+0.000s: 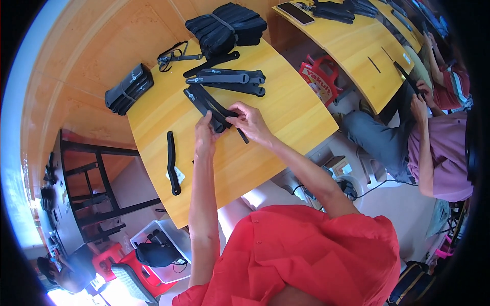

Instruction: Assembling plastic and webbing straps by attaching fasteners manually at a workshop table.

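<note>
Over the middle of the yellow tabletop (265,137), both my hands grip a folded black strap (203,104) with a rounded end and a small light print. My left hand (205,135) closes on its near end, thumb on top. My right hand (250,122) pinches the strap's other layer between thumb and fingers, and a narrow dark tail hangs below it. Just beyond lies a small stack of similar black straps (229,79), their rounded ends to the right. A single black strap (171,158) rests near the left edge, partly over a small white paper (179,175).
At the far side are a large tied black bundle (227,30), a smaller tied bundle (130,89) and a dark buckled strap (176,57). Right of the table stand a red carton (320,79) and another table (352,51), where people work. A white bin (166,250) is at lower left.
</note>
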Available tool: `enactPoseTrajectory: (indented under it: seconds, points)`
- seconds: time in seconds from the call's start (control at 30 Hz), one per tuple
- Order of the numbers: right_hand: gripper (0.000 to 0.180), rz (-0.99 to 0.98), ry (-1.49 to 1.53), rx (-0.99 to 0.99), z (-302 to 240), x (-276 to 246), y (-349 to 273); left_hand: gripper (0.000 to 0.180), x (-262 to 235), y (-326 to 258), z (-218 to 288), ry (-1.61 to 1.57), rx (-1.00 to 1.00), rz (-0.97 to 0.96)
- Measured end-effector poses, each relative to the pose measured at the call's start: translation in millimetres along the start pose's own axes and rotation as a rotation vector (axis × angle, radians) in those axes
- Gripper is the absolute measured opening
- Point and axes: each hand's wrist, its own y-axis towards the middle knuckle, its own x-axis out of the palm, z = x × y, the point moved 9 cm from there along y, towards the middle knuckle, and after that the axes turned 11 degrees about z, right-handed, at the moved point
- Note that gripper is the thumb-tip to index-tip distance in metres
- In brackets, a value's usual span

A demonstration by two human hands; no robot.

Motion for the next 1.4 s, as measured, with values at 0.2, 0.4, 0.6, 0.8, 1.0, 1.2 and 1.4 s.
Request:
enactPoseTrajectory:
  seconds: [0.2,0.4,0.6,0.8,1.0,1.2,1.4]
  points:
    - [0.019,0.027,-0.257,-0.259,-21,-3,-2,0.023,9,8,-6,0.082,-0.102,0.105]
    - [0.021,0.245,-0.551,-0.578,-68,-39,19,0.027,7,17,-14,-0.032,-0.139,0.183]
    - [0.030,0.407,-0.939,-0.541,-78,-44,55,0.029,0,21,-17,-0.013,-0.186,0.169]
    - [0.041,0.337,-0.922,-0.660,-77,-26,36,0.027,6,21,-22,-0.071,-0.231,0.092]
    - [0.034,0.206,-0.940,-0.971,-76,4,-7,0.033,11,25,-22,-0.118,-0.196,0.031]
    - [0.029,-0.026,-0.921,-1.097,-67,32,-31,0.042,16,22,-18,-0.122,-0.296,0.084]
    - [0.041,-0.195,-0.714,-1.030,-75,17,-24,0.038,6,42,-29,-0.181,-0.329,0.088]
